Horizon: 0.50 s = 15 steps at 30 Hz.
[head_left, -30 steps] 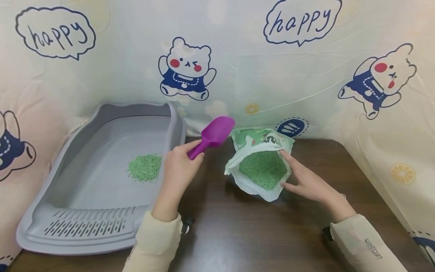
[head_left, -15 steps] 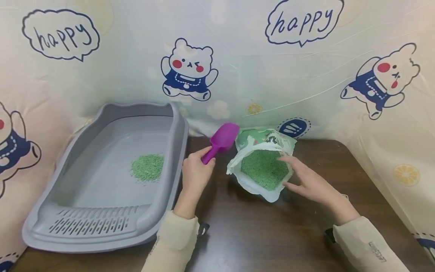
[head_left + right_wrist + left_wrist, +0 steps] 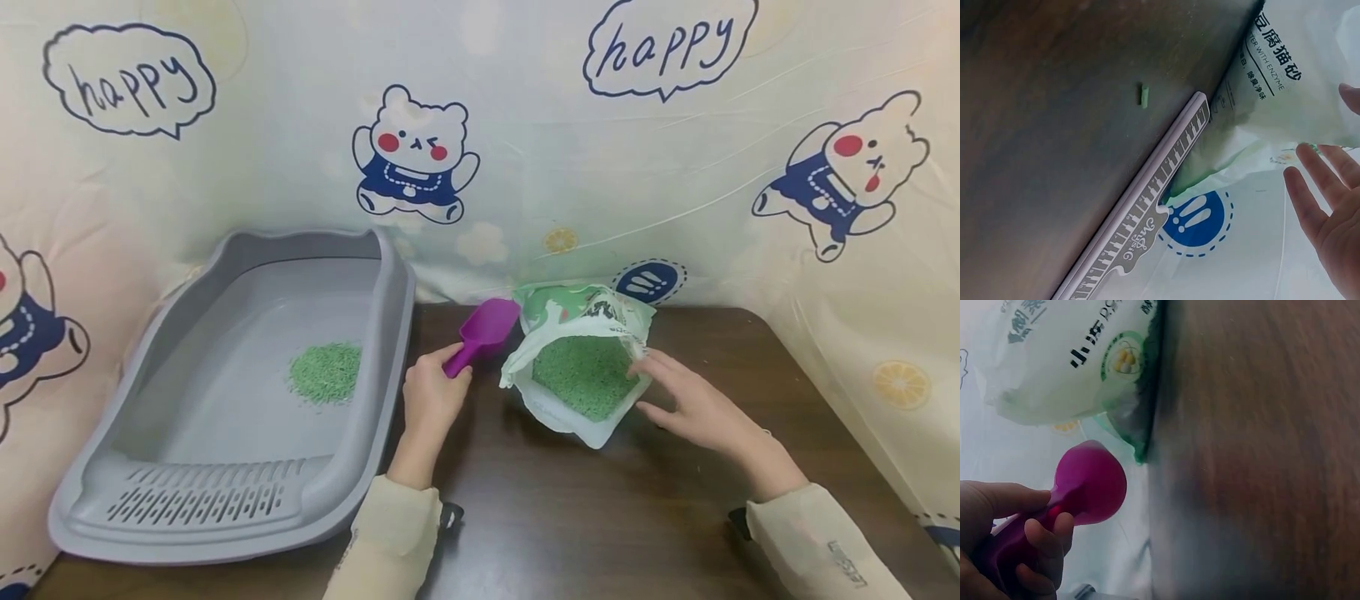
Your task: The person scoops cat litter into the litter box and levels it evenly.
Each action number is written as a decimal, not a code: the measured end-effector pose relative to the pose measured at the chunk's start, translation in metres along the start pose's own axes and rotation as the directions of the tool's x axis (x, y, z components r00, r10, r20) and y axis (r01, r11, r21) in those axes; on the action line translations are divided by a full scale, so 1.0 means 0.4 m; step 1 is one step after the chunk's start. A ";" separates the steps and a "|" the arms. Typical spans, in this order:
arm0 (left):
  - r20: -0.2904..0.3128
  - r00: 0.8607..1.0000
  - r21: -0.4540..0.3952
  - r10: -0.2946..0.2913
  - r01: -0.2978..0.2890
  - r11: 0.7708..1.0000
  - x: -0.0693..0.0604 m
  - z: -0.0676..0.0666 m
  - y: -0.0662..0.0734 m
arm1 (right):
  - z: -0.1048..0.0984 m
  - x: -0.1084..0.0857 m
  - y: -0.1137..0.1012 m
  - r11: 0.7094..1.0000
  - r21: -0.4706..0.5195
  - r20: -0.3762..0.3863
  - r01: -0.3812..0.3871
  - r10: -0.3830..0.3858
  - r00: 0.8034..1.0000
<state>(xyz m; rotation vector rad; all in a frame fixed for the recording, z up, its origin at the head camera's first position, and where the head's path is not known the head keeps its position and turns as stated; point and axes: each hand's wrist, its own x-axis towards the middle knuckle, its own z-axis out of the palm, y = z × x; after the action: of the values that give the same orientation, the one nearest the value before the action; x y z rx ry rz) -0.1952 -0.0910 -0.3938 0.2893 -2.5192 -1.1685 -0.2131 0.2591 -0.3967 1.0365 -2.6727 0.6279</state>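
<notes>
My left hand (image 3: 433,400) grips the handle of a purple scoop (image 3: 489,322). The fingers curl round that handle in the left wrist view too. No granules show in the scoop's bowl, which sits just left of an open bag of cat litter (image 3: 577,427). Green pellets (image 3: 585,377) fill the bag's mouth. At the bag's right rim is my right hand (image 3: 693,404), fingers spread and slightly bent, fingertips close to the edge; whether they touch it I cannot tell. A grey litter box (image 3: 225,317) stands on the left with a small heap of green pellets (image 3: 325,372) in it.
Everything stands on a dark brown table (image 3: 540,508) with a printed curtain (image 3: 510,142) behind. In the right wrist view, a pink strip-shaped clip (image 3: 1147,215) with a piano-key print lies by the bag. A single green pellet (image 3: 1144,96) lies near it.
My left hand has carried the scoop right from the litter box's edge, then lowered it beside the bag. My right fingers have shifted slightly at the bag's rim.
</notes>
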 end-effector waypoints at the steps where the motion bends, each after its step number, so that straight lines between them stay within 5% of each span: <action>1: 0.001 1.000 0.002 -0.005 0.005 1.000 0.001 0.002 -0.004 | -0.001 -0.001 0.000 1.000 -0.003 -0.004 0.004 -0.004 1.000; 15: 0.067 0.996 0.033 -0.059 0.057 0.998 0.011 0.026 -0.039 | 0.000 -0.008 0.010 0.997 -0.056 -0.080 0.058 -0.063 0.995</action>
<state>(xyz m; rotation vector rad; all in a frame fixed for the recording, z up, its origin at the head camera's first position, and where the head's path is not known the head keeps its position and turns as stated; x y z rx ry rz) -0.2026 -0.0949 -0.4110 0.3379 -2.6064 -1.1806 -0.2135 0.2637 -0.3992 1.0496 -2.5634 0.5706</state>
